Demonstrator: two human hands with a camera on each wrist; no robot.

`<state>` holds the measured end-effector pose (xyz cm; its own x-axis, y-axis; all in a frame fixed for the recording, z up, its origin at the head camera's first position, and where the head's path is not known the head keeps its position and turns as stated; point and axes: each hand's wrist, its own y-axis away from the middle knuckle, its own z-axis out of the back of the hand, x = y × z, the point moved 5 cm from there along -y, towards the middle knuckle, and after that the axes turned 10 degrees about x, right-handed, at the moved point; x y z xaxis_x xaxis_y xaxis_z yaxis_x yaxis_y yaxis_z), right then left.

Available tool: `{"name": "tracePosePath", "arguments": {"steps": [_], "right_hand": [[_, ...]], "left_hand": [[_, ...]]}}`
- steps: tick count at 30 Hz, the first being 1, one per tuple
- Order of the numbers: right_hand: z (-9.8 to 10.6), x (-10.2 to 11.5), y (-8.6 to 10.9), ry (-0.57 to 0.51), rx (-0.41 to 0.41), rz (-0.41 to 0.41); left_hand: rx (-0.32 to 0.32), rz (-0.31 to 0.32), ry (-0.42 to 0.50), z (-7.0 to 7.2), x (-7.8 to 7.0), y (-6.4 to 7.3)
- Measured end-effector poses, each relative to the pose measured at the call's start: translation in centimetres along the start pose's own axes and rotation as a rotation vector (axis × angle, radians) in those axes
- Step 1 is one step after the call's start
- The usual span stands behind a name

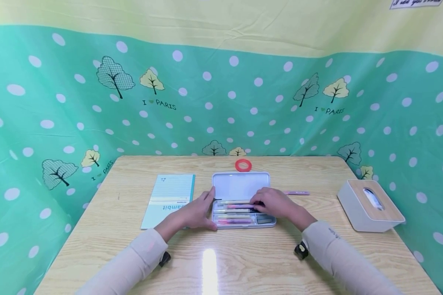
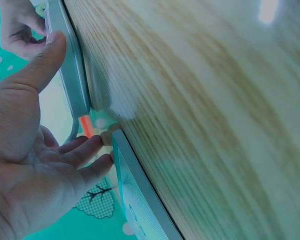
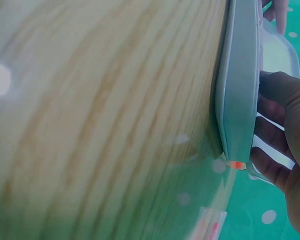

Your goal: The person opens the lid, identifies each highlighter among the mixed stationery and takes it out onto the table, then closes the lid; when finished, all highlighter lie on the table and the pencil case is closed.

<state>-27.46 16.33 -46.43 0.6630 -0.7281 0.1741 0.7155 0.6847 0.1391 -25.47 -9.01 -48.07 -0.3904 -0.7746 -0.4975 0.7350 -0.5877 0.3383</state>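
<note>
A white pencil case (image 1: 243,226) lies on the table with its lid (image 1: 240,184) tipped back, and several pens (image 1: 234,221) line its tray. At the case's left end is my left hand (image 1: 197,212); its thumb (image 2: 52,55) touches the front corner, while the other fingers extend loosely by the lid side. My right hand (image 1: 275,202) reaches over the right part of the tray. Its curled fingers pinch the right end of a purple pen (image 1: 238,206), partly hidden beneath them. A grey eraser-like block (image 1: 264,220) sits in the tray's right front compartment.
A light blue notebook (image 1: 171,192) lies left of the case. Behind the lid is a red tape roll (image 1: 243,165). A purple pen (image 1: 298,193) lies behind my right wrist. The tissue box (image 1: 371,207) stands near the table's right edge; a patterned curtain (image 1: 221,98) hangs behind.
</note>
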Motion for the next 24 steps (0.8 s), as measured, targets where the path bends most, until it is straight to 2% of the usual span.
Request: {"name": "tracePosePath", "arguments": {"steps": [14, 24], "right_hand": [[-0.13, -0.03, 0.14, 0.06, -0.021, 0.038], [0.25, -0.59, 0.73, 0.055, -0.097, 0.022]], "left_hand": [[-0.01, -0.009, 0.001, 0.03, -0.1, 0.02], [-0.002, 0.003, 0.001, 0.04, -0.34, 0.12]]}}
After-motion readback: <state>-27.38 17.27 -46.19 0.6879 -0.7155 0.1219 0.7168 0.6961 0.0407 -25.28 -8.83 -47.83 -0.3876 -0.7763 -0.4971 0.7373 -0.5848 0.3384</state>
